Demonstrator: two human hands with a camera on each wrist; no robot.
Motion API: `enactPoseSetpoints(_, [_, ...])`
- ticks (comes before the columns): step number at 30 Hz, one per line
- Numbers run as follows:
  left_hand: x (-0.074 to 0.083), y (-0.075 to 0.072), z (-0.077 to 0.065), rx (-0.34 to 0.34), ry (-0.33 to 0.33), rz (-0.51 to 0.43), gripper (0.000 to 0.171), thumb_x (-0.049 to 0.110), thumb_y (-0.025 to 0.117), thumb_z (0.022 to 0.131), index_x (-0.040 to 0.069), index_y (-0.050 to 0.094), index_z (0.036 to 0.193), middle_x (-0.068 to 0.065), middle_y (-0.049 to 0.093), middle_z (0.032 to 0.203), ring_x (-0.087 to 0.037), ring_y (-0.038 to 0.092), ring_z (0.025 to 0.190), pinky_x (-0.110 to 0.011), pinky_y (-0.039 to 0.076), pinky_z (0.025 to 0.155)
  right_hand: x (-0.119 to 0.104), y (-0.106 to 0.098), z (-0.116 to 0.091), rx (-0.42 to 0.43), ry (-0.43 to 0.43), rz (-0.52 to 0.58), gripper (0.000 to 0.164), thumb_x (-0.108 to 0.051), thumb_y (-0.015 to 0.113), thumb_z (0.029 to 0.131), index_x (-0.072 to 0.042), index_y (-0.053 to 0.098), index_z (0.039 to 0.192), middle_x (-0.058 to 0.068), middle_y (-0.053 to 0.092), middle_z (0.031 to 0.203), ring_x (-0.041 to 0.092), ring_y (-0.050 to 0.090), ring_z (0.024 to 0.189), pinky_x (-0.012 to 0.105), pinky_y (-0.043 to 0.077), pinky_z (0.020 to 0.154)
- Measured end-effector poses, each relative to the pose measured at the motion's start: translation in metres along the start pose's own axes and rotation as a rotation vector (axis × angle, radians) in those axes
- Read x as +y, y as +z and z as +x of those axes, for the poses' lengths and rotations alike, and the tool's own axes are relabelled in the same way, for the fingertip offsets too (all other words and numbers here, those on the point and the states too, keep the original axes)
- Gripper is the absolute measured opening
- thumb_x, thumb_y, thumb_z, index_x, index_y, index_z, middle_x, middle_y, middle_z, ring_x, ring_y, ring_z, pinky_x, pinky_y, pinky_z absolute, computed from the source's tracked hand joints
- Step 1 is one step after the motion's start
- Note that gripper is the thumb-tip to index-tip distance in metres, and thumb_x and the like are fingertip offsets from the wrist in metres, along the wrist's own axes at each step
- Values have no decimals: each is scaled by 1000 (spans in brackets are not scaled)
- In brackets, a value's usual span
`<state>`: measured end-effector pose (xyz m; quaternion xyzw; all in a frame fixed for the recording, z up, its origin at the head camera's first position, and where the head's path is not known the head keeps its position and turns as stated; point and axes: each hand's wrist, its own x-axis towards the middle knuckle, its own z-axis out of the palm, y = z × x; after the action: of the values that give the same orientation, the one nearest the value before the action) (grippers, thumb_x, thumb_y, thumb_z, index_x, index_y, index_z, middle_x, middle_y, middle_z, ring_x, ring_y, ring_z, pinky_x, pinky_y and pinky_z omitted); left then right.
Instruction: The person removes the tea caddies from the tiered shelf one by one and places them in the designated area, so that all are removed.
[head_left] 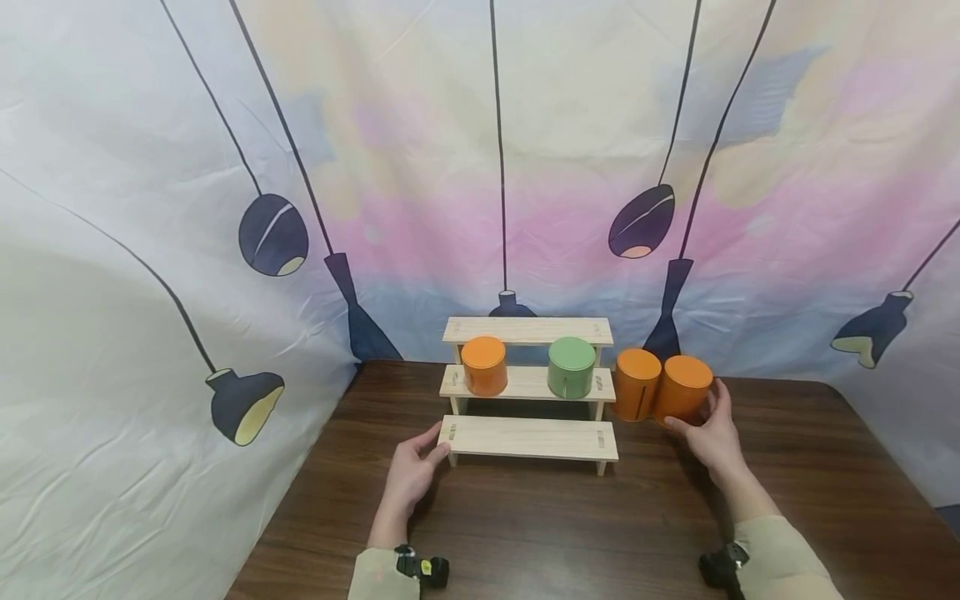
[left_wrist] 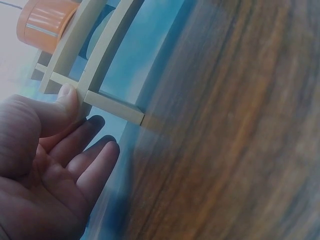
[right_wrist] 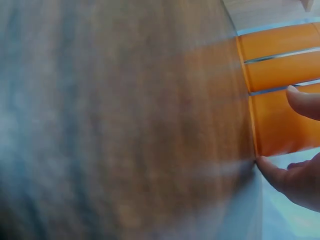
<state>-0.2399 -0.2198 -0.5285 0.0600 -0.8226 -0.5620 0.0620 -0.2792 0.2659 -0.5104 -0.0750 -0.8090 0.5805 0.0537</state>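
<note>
A three-tier wooden stand (head_left: 528,437) rises in steps on the table. My left hand (head_left: 411,473) pinches the left end of its lowest step, thumb on the edge; in the left wrist view the other fingers of that hand (left_wrist: 65,160) curve loosely below. On the middle step sit an orange can (head_left: 484,367) at the left and a green can (head_left: 572,367) at the right. Right of the stand, two more orange cans stand side by side on the table. My right hand (head_left: 712,429) grips the outer orange can (head_left: 681,392); the inner orange can (head_left: 637,385) stands against it.
The dark wood-grain table (head_left: 540,533) carries everything. Behind it hangs a pale cloth (head_left: 570,108) printed with hanging lamps, close to the stand's back. The top step (head_left: 528,330) is the farthest tier. Bare tabletop lies in front of the stand.
</note>
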Motion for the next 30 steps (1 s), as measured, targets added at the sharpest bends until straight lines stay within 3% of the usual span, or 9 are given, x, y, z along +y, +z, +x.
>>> enactPoseSetpoints(8, [0, 0, 0, 5, -3, 0, 44, 15, 71, 104, 7, 65, 147, -16, 60, 152, -41, 48, 148, -63, 34, 121, -12, -9, -6, -46, 33, -20, 123, -13, 74, 101, -17, -32, 164, 31, -15, 173, 57, 9, 158, 72, 22, 122])
enactPoseSetpoints(14, [1, 0, 0, 8, -4, 3, 44, 16, 71, 104, 7, 65, 147, -16, 60, 152, -41, 47, 148, -63, 34, 121, -18, -10, -10, 15, 68, 22, 122, -16, 74, 101, -21, -29, 166, 33, -10, 173, 56, 10, 158, 71, 25, 122])
enactPoseSetpoints(30, [1, 1, 0, 6, -26, -11, 44, 14, 71, 104, 10, 66, 147, -12, 60, 153, -38, 47, 149, -61, 34, 122, -26, -16, -29, 124, 79, 135, 110, -16, 72, 103, -20, -15, 171, 20, -2, 178, 44, 10, 162, 66, 27, 123])
